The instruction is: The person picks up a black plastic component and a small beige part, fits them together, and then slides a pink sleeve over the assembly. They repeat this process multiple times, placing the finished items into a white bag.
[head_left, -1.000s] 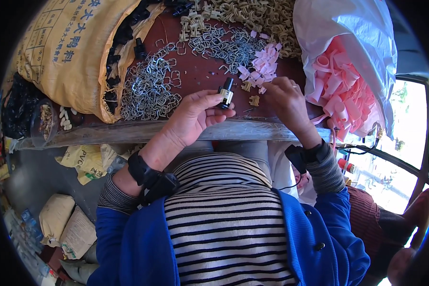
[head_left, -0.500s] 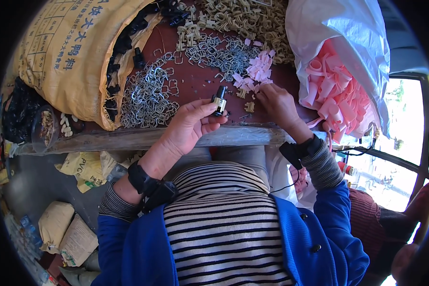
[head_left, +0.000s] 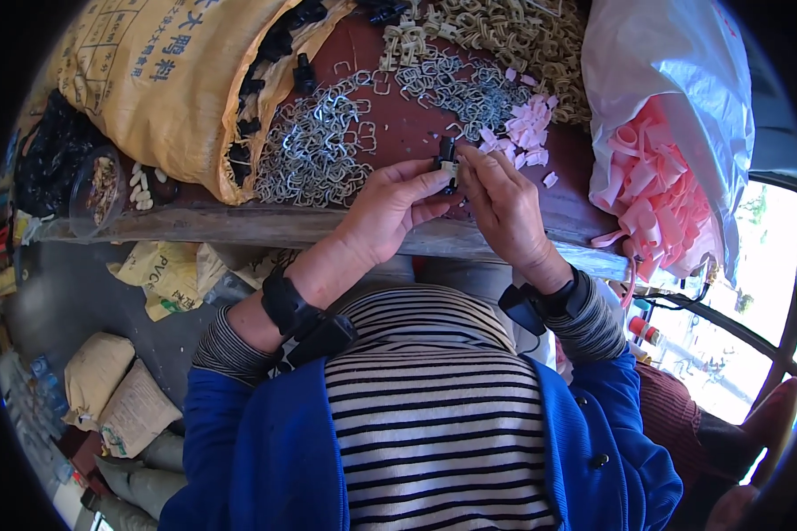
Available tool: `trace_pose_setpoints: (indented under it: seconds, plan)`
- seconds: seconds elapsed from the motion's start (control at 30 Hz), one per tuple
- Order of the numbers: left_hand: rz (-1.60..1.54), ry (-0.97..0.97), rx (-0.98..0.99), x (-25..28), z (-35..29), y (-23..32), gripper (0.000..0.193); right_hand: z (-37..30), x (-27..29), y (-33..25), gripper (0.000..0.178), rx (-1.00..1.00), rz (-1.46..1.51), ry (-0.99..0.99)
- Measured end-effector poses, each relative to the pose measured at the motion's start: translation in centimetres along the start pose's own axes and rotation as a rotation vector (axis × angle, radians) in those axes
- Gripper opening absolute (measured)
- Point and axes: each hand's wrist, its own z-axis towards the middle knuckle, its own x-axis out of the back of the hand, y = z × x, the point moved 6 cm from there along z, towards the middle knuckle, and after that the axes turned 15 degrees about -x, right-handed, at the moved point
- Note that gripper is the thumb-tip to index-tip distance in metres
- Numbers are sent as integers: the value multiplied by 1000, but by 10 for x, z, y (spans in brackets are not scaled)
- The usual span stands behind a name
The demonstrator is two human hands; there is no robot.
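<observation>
My left hand [head_left: 390,205] pinches a small black clip part [head_left: 447,156] with a pale piece on it, held above the table's front edge. My right hand [head_left: 503,202] meets it from the right, its fingertips pressed on the same part. A heap of bent silver wire clips [head_left: 314,150] lies just left of my hands. A small scatter of pink plastic pieces [head_left: 524,128] lies right behind my right hand. Both wrists wear black bands.
A brown table [head_left: 390,124] with a worn wooden front edge [head_left: 266,226] carries everything. A yellow woven sack [head_left: 164,84] spilling black parts lies at left. Beige clips [head_left: 505,31] pile at the back. A white bag [head_left: 660,80] of pink strips stands at right. Sacks lie on the floor.
My right hand has come left from the pink pieces and joined my left hand on the black part. Both hands now sit together.
</observation>
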Motion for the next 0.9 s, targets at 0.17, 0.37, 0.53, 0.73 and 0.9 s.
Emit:
trace_pose_setpoints:
  seconds: [0.17,0.37,0.53,0.73,0.9]
  plan:
    - [13,-22,2,2,0,0,20,-6,-3,-3,25,30,21,-38]
    - [89,-61,56,-1,-4,-1,21,-11,2,5,28,61,64,-69]
    - [126,-135,93,-4,-4,-8,23,-16,8,3,30,217,-123,12]
    - [263,-183,178,-8,-13,-10,24,-28,14,0,36,409,-179,116]
    - [266,-254,224,-25,-11,-21,25,-34,23,6,36,400,-166,116]
